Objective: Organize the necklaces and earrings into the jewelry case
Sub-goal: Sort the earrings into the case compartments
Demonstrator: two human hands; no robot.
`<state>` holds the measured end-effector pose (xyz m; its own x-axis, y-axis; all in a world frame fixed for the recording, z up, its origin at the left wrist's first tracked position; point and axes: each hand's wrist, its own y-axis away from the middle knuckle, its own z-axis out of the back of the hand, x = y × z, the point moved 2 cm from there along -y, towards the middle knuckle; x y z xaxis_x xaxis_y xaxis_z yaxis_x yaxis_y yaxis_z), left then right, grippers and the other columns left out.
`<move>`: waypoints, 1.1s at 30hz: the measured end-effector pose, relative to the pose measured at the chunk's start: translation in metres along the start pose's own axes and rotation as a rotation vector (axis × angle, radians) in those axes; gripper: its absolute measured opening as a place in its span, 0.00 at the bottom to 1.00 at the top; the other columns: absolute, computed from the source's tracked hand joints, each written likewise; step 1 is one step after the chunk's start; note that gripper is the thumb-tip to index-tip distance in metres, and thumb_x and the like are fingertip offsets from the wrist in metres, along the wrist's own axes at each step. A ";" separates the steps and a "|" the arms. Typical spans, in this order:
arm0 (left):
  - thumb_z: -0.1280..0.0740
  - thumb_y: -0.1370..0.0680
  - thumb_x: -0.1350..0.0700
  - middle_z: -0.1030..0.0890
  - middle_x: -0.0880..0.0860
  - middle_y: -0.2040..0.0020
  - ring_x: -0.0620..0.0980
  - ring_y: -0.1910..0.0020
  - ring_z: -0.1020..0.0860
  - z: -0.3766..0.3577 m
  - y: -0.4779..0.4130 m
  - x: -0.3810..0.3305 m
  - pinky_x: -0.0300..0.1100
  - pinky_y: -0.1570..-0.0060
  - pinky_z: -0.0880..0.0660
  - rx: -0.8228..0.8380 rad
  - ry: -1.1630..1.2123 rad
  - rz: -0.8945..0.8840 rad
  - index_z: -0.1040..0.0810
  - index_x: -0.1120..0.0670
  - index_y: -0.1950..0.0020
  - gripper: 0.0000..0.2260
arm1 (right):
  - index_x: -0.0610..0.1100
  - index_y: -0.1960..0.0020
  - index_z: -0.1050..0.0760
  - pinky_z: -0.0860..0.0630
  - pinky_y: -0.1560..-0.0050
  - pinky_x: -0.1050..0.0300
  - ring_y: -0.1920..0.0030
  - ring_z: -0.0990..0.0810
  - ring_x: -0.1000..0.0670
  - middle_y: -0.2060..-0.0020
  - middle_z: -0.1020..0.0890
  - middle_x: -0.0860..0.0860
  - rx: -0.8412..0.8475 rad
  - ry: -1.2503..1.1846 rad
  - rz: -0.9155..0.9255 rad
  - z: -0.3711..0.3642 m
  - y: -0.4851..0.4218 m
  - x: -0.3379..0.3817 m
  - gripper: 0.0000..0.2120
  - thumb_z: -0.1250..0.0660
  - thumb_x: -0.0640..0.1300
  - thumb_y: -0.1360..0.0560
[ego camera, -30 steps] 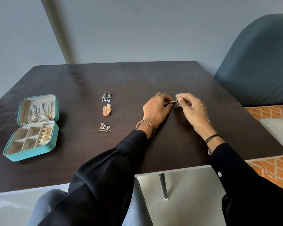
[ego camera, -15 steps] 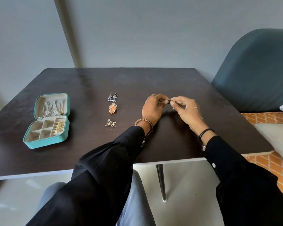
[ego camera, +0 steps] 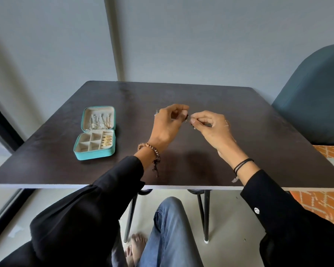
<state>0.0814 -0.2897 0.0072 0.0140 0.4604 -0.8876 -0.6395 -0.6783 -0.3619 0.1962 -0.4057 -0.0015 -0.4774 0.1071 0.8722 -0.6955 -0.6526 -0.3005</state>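
Observation:
A teal jewelry case (ego camera: 95,152) lies open on the left of the dark table (ego camera: 258,135). Silver necklaces (ego camera: 98,121) hang in its lid and gold earrings (ego camera: 106,140) fill its right compartment. My left hand (ego camera: 167,126) and my right hand (ego camera: 210,128) are raised above the table's middle, fingertips nearly meeting. Both pinch a small dark earring (ego camera: 187,118) between them. A bit of a silver earring (ego camera: 157,112) shows behind my left hand; the other loose earrings are hidden by it.
A blue-grey upholstered chair (ego camera: 314,97) stands at the table's right. An orange patterned rug (ego camera: 326,207) lies on the floor to the right. My legs in jeans and bare feet are under the table's front edge. A grey wall is behind.
Both hands have lifted off the table with the small earring held between them. The camera has tilted, so the case sits nearer the middle and the loose earrings went behind my left hand.

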 end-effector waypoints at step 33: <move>0.47 0.16 0.41 0.13 0.50 0.48 0.49 0.43 0.18 0.131 0.041 0.007 0.46 0.38 0.27 -0.030 0.394 0.432 0.14 0.53 0.43 0.25 | 0.47 0.47 0.13 0.24 0.34 0.50 0.45 0.15 0.54 0.51 0.12 0.51 0.269 -0.281 -0.155 -0.091 0.014 0.074 0.25 0.41 0.64 0.19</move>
<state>-0.0457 -0.2392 0.0238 0.0459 -0.1053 -0.9934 -0.6290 -0.7756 0.0532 0.1027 -0.3385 0.0239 -0.1871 0.0354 0.9817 -0.5651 -0.8213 -0.0781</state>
